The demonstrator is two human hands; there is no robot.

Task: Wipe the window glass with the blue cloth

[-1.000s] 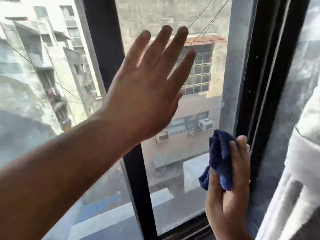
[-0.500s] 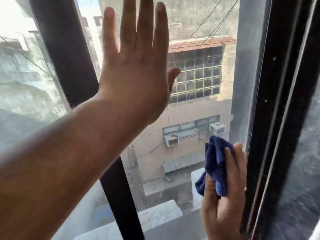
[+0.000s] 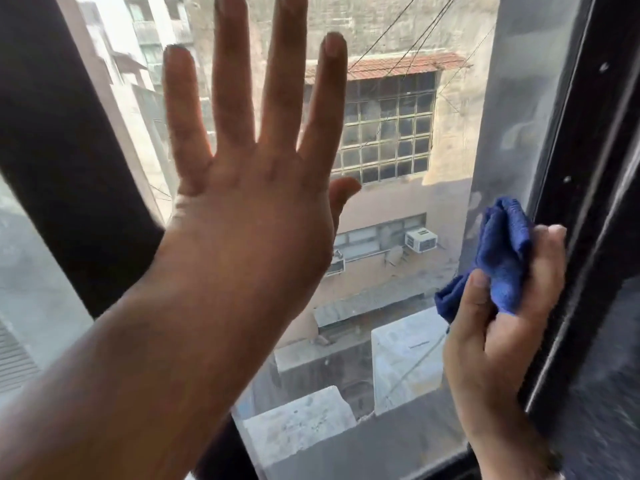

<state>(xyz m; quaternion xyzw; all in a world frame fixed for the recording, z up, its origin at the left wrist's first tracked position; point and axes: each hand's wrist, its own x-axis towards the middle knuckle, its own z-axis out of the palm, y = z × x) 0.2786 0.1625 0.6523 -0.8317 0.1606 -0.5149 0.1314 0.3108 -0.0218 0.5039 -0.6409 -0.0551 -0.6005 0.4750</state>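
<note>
A: Dusty buildings [image 3: 388, 140] across the way, seen through the window glass [image 3: 398, 271], with a dark window frame [image 3: 568, 271] running down just beyond her right fingertips.

B: Where's the blue cloth [image 3: 498, 261]?

A: Bunched in the right hand [image 3: 502, 317]. The fingers [image 3: 547, 258] curl over its far side and the thumb pins the near side, so it's closed tight around the wad. The cloth pokes out above the fingertips and presses on the pane, right at the edge next to the frame.

B: Why so far over?

A: My guess is she's working the strip along the frame, where the grime looks thickest. There's a hazy grey band on the glass just above the cloth.

B: And the other one?

A: The left hand [image 3: 249, 209] is wide open, fingers spread and pointing up, holding nothing. Its palm faces the pane. I can't tell whether it actually touches, but it looks like a brace to steady her while the right one scrubs.

B: Much left?

A: I'd say so; the glass beyond her fingertips looks filmy.
</note>
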